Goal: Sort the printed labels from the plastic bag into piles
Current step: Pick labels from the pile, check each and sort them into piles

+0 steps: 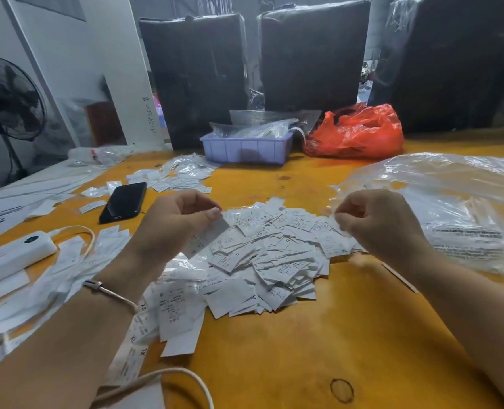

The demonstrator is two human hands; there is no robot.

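2 hands hover over 1 heap of labels (pixel 274 255): left hand (pixel 174 222) pinches 1 label (pixel 206 239); right hand (pixel 377 222) pinches the plastic bag (pixel 451 208) edge. 1 phone (pixel 123 202) lies far left.

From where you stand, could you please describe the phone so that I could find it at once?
Start at the yellow table, then find the heap of white labels in its middle. The phone lies just beyond the left hand, flat, dark and glossy, the only black thing among white slips.
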